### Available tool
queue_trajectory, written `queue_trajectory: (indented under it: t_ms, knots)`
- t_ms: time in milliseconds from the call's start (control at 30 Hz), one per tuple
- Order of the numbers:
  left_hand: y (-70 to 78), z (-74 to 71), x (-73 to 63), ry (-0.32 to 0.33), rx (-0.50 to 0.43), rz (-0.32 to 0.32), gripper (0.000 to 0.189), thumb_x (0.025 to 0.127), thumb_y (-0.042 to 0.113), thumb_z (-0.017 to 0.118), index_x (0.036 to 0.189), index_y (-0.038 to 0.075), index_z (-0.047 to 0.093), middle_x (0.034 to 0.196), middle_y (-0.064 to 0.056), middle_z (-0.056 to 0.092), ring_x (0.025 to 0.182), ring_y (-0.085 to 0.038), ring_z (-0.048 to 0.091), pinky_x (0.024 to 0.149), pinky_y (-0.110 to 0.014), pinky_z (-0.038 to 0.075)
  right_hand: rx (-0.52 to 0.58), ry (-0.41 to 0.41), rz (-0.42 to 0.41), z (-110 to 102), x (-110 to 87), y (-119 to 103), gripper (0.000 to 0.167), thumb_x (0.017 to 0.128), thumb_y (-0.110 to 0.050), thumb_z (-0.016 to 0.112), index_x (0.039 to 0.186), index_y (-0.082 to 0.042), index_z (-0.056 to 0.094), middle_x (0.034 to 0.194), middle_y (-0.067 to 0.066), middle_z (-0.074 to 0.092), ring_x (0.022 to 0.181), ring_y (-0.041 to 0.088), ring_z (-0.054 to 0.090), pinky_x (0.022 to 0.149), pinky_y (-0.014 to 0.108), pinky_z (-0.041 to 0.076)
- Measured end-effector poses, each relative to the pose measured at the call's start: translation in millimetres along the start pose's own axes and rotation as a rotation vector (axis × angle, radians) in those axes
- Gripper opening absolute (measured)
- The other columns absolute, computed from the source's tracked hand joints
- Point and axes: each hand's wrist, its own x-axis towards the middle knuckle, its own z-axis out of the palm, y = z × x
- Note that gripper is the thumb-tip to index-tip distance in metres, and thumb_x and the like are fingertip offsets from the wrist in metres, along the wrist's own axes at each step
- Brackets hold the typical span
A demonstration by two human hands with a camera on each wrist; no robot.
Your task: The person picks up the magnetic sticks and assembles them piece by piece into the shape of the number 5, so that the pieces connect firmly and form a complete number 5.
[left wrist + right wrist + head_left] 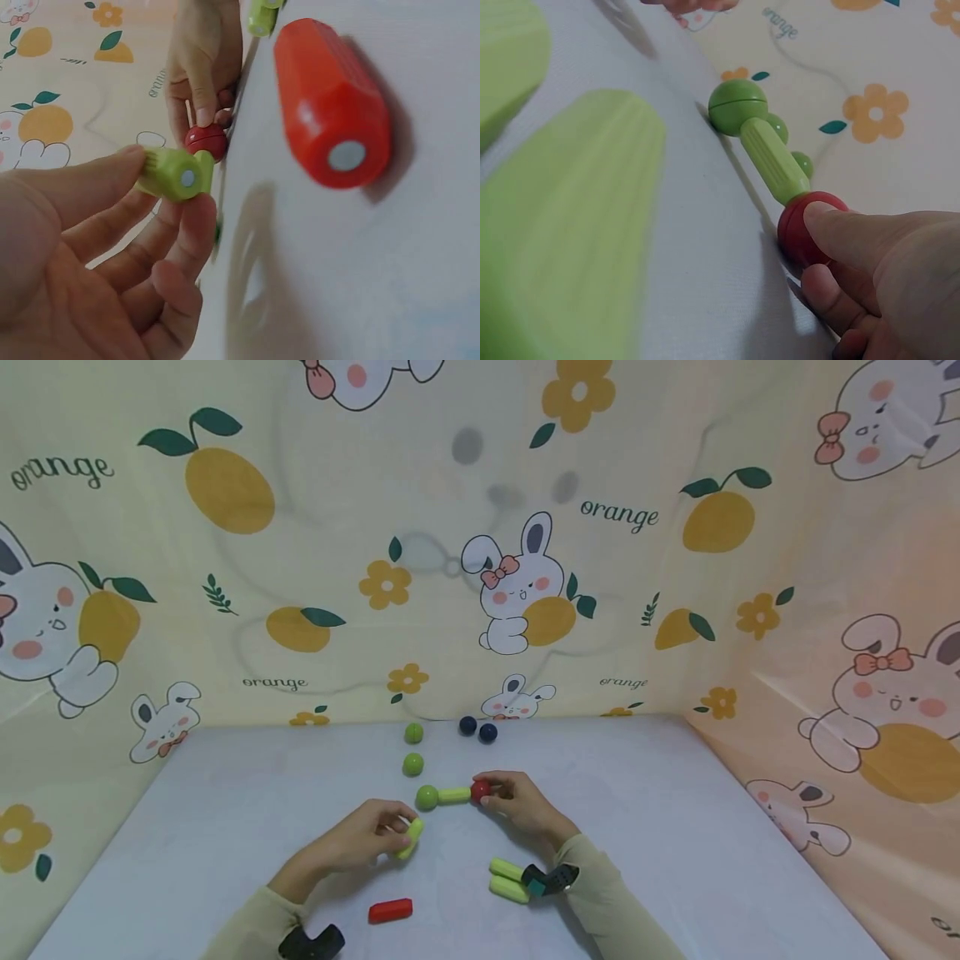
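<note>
My right hand (517, 802) pinches a red ball (480, 791) between thumb and fingers. That ball sits on one end of a light-green rod (453, 795), and a green ball (427, 797) is on the rod's other end, so the three form one joined piece on the table. In my left hand (367, 837) a second light-green rod (410, 839) is pinched by thumb and fingertips; the left wrist view shows a round silvery disc on the end of this rod (171, 174). It is held apart from the joined piece, to its lower left.
A red rod (391, 911) lies near my left wrist. Two light-green rods (508, 890) lie by my right wrist. Farther back stand two green balls (413, 764) and two dark blue balls (487, 733). A patterned cloth (337, 543) hangs behind the white table (675, 827).
</note>
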Motion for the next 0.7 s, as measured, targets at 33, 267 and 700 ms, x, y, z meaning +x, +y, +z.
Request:
queue_trajectory:
  t_ms: [33, 267, 700]
  knots:
    - [-0.8, 1.1, 0.9, 0.008, -0.002, 0.002, 0.031, 0.096, 0.014, 0.067, 0.123, -0.002, 0.065, 0.102, -0.009, 0.069, 0.084, -0.014, 0.062, 0.068, -0.028, 0.051, -0.004, 0.000, 0.001, -0.1, -0.2, 0.0, 0.039, 0.098, -0.008, 0.064, 0.136, -0.006, 0.061, 0.129, 0.016, 0.067, 0.102, 0.018, 0.060, 0.082, 0.021, 0.047]
    - [-4.9, 7.6, 6.8, 0.069, -0.014, -0.048, 0.034, 0.095, 0.016, 0.069, 0.121, -0.005, 0.067, 0.100, -0.007, 0.073, 0.082, -0.013, 0.064, 0.065, -0.028, 0.050, -0.005, -0.005, 0.022, -0.4, -0.8, -0.9, 0.039, 0.098, -0.009, 0.064, 0.137, -0.010, 0.062, 0.128, 0.012, 0.067, 0.101, 0.017, 0.059, 0.084, 0.025, 0.048]
    - [-5.7, 15.3, 18.3, 0.076, -0.172, -0.142, 0.034, 0.098, 0.013, 0.065, 0.123, -0.010, 0.063, 0.091, -0.010, 0.076, 0.072, -0.012, 0.069, 0.067, -0.028, 0.060, 0.000, -0.009, 0.018, -1.6, 0.2, 2.6, 0.039, 0.098, -0.010, 0.064, 0.137, -0.010, 0.062, 0.128, 0.010, 0.067, 0.102, 0.017, 0.059, 0.085, 0.025, 0.048]
